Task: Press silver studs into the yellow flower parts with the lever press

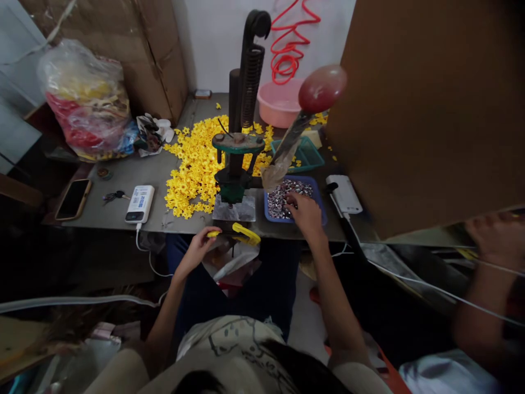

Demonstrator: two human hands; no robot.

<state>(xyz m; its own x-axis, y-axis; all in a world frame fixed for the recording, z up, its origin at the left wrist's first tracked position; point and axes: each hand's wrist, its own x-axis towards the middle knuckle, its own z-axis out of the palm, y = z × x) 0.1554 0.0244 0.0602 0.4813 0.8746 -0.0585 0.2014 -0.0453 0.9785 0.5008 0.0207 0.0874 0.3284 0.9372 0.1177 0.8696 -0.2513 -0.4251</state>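
Observation:
My left hand (197, 250) pinches a small yellow plastic piece (213, 233) just in front of the table's edge. Over a blue tray (322, 203) of small shiny metallic parts (283, 200), my right hand (305, 214) has its fingertips curled down among the parts; whatever they pinch is too small to name. Between and beyond the hands stands a green hand press (233, 189) with a metal base plate (234, 209). Its lever ends in a red knob (323, 88), raised to the right. A larger yellow strip (246, 234) sticks out below the plate.
Heaped yellow pieces (192, 169) surround the press. Behind are a teal tray (309, 153) and a pink basin (276, 104). A power bank (140, 204) and phone (74, 200) lie left. A large cardboard panel (418, 120) blocks the right; another person's hand (498, 235) is beyond.

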